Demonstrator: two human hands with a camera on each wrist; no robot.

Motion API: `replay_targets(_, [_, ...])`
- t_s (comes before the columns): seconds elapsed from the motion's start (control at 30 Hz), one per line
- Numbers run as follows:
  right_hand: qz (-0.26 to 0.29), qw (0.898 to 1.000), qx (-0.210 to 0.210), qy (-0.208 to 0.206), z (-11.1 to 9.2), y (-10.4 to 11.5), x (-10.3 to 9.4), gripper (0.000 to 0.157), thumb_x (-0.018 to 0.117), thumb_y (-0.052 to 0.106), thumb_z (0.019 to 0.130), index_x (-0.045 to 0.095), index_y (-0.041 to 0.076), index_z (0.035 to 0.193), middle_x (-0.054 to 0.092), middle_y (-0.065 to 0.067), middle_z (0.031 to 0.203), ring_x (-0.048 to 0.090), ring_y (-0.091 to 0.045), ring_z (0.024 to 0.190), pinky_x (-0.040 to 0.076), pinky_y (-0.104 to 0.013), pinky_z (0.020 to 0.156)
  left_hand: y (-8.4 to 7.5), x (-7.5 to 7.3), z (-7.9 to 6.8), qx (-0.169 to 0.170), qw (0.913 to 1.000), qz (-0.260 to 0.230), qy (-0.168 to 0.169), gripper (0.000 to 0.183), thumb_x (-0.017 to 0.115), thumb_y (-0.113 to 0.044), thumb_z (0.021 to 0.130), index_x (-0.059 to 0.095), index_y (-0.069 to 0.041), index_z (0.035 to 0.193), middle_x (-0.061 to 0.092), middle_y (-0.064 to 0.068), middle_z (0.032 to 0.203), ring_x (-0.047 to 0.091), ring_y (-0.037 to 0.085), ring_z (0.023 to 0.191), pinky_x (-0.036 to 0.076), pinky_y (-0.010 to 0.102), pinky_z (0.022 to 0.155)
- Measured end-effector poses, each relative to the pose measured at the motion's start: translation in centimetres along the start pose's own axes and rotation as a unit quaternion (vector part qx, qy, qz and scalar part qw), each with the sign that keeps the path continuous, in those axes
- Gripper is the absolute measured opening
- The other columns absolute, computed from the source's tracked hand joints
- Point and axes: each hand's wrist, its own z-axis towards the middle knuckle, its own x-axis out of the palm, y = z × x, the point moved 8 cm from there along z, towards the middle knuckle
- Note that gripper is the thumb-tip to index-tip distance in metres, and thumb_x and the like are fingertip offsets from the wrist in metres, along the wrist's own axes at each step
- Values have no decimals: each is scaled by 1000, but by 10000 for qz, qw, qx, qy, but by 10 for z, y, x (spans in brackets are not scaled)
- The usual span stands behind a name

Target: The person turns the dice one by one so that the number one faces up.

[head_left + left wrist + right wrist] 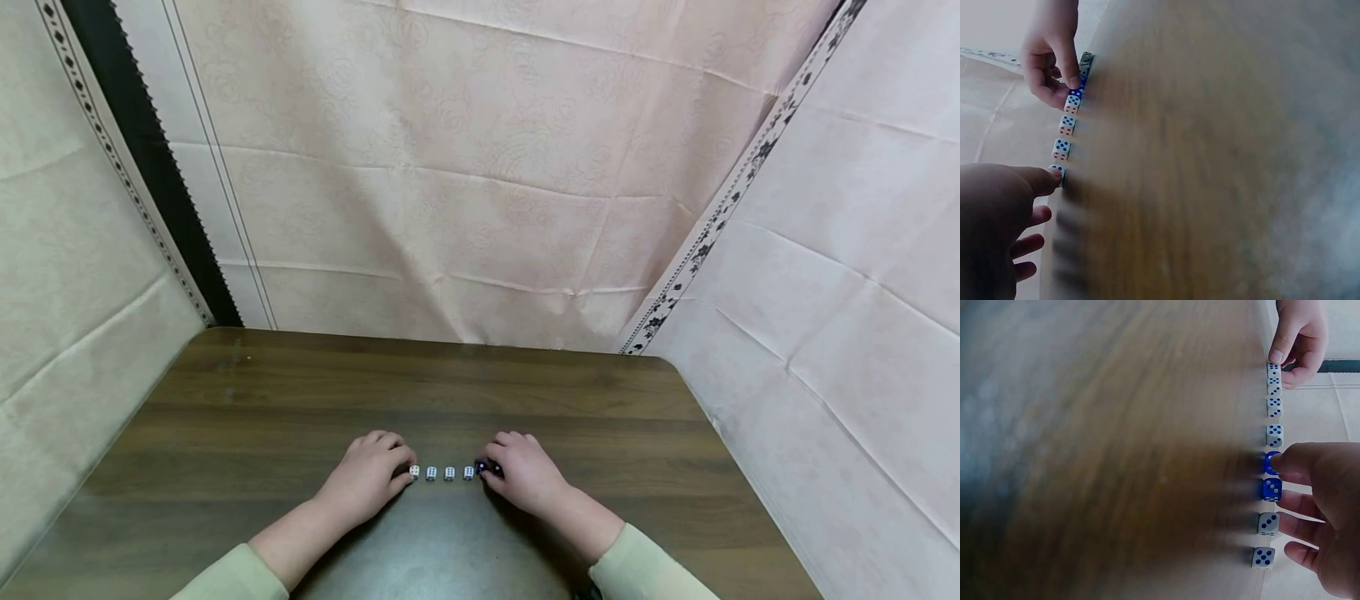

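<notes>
Left hand (366,477) is pinching the end white die (415,472), right hand (527,473)'s pinching a blue die (1268,460), and both are kinda hiding behind the grip.

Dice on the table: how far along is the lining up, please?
Looks done: the dice already form one row on the table.

In hand: the left hand pinches a white die, and the right hand pinches a blue die.

Left: gaps show between white dice between the hands, so perhaps closing them, if a tight row is wanted.
</notes>
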Motion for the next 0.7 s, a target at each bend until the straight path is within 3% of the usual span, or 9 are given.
replay_targets(0.4, [-71, 10000, -16, -41, -1, -1, -1, 12, 70, 30, 92, 72, 20, 100, 59, 8, 92, 56, -12, 86, 45, -34, 76, -2, 1, -1, 68, 9999, 123, 25, 9, 74, -32, 91, 70, -26, 96, 62, -4, 108, 55, 26, 113, 41, 53, 99])
replay_targets(0.7, [98, 9999, 23, -49, -1, -2, 1, 18, 70, 31, 92, 72, 20, 106, 61, 7, 96, 57, -13, 88, 46, -35, 78, -2, 1, -1, 18, 9999, 116, 104, 10, 73, -32, 91, 71, -25, 98, 62, -2, 110, 55, 26, 115, 40, 53, 100])
